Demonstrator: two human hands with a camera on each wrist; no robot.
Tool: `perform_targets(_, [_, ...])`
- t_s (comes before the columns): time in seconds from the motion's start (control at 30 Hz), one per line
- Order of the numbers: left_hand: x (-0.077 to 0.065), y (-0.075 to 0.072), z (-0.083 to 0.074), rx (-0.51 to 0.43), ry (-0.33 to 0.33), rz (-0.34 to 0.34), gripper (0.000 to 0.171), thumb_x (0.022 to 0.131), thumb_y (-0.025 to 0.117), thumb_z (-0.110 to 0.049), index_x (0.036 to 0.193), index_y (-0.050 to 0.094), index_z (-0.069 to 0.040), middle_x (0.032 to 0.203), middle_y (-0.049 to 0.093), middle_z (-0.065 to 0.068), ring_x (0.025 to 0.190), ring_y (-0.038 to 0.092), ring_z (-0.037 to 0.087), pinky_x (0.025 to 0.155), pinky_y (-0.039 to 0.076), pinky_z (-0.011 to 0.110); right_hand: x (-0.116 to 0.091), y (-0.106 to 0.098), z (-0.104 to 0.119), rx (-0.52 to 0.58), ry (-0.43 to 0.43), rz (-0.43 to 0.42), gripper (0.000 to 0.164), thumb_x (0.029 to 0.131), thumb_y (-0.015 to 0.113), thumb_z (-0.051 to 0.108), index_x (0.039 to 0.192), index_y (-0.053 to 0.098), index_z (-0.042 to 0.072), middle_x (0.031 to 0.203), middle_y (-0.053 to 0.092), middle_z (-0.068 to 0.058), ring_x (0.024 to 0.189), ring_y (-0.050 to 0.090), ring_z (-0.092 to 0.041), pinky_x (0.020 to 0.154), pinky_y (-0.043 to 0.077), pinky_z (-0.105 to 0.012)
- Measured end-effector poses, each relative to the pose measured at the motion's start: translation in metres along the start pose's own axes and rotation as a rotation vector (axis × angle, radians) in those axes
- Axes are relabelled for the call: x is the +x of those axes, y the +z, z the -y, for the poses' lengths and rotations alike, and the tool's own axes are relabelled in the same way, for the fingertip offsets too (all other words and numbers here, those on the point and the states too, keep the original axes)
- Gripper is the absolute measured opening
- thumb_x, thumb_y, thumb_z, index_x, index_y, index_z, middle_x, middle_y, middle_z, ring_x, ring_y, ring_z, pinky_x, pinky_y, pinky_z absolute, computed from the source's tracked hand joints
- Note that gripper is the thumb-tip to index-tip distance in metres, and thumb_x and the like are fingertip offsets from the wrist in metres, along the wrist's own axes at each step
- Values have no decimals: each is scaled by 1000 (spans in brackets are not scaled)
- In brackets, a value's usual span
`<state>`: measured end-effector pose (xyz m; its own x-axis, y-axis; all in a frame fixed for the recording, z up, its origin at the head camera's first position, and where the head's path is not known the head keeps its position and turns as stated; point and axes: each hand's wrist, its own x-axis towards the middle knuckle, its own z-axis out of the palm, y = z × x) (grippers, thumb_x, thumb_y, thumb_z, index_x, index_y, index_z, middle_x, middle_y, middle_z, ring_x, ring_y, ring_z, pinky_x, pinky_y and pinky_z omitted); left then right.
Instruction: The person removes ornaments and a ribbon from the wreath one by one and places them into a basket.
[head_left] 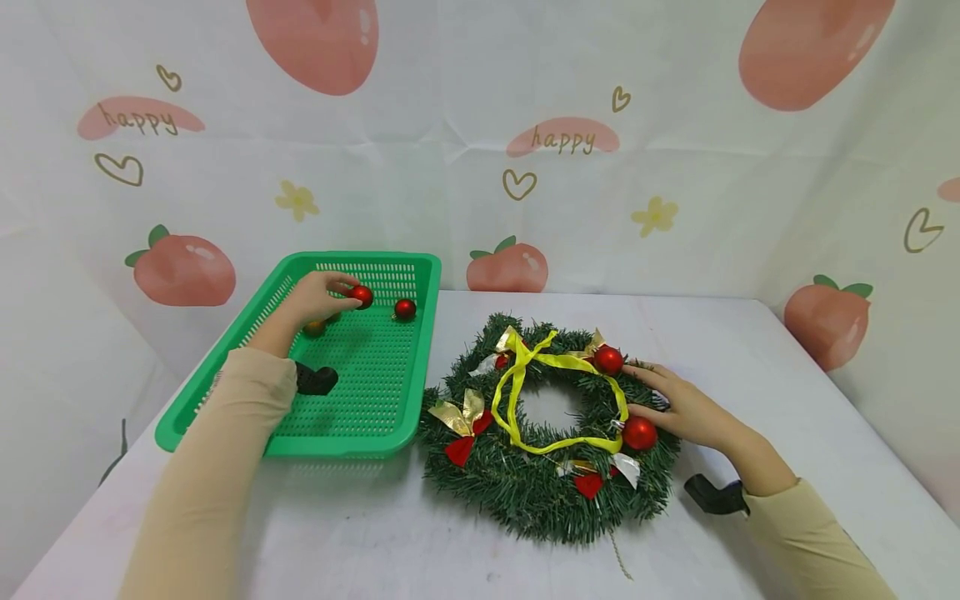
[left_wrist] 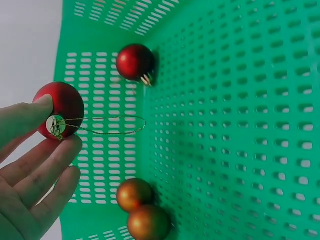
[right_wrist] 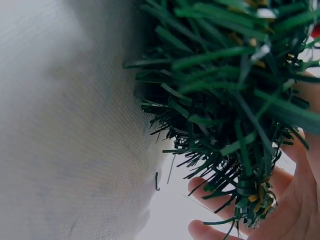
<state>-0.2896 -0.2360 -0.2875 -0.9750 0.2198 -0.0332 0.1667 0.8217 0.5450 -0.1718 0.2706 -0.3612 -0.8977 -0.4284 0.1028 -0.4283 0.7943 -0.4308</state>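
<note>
My left hand [head_left: 318, 296] pinches a red Christmas ball [left_wrist: 62, 107] over the back of the green plastic basket [head_left: 431, 358]. In the left wrist view, its gold cap and thin hanging loop point away from the palm. On the table lies a green tinsel wreath [head_left: 525, 492] with red, gold and white bows, a yellow ribbon [head_left: 517, 379] laid around its middle and two red balls [head_left: 608, 360] on its right side. My right hand [head_left: 693, 408] holds the wreath's right edge, thumb and fingers spread around the branches, with several fingertips [right_wrist: 200, 186] showing past the needles.
Another red ball [head_left: 405, 309] sits at the basket's back right, and two gold balls [left_wrist: 149, 222] rest together in it. A thin gold cord [head_left: 618, 554] trails from the wreath's front. Behind the table hangs a printed cloth [head_left: 450, 192].
</note>
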Motion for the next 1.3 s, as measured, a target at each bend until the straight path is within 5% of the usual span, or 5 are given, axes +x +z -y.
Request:
perform_targets(0.23, [2, 3, 5, 32, -43, -14, 51, 95, 51, -20, 138, 38, 4, 132, 44, 34, 120, 43, 48, 99, 40, 57, 0, 0, 0, 3, -1, -3, 59, 88, 64, 27, 137, 43, 0, 133, 45, -28, 121, 45, -48, 95, 41, -62])
perform_targets(0.4, [0, 3, -9, -13, -23, -49, 51, 96, 49, -22, 140, 35, 2, 137, 41, 31, 125, 42, 45, 100, 40, 56, 0, 0, 1, 4, 6, 2, 61, 88, 64, 29, 138, 42, 1, 134, 43, -28, 122, 44, -48, 94, 40, -63])
perform_targets(0.83, [-22, 33, -123, -81, 371, -23, 36, 94, 55, -16, 127, 54, -3, 130, 56, 16, 114, 57, 33, 97, 48, 44, -1, -1, 1, 12, 6, 3, 61, 89, 63, 29, 138, 42, 2, 135, 43, -27, 122, 44, -48, 94, 40, -63])
perform_targets(1.03, [-47, 65, -171, -57, 588, 115, 32, 91, 60, -16, 121, 60, -6, 124, 61, 10, 107, 62, 24, 97, 49, 38, -1, 0, 1, 2, 11, -3, 60, 89, 63, 29, 138, 42, 2, 133, 45, -27, 121, 45, -48, 94, 40, -63])
perform_targets(1.3, [-66, 106, -209, -65, 668, 334, 34, 92, 59, -20, 124, 58, -9, 125, 61, 4, 109, 60, 18, 95, 49, 25, 1, 1, 0, 15, 13, 3, 59, 89, 63, 28, 138, 42, 2, 133, 45, -26, 121, 45, -47, 95, 40, -63])
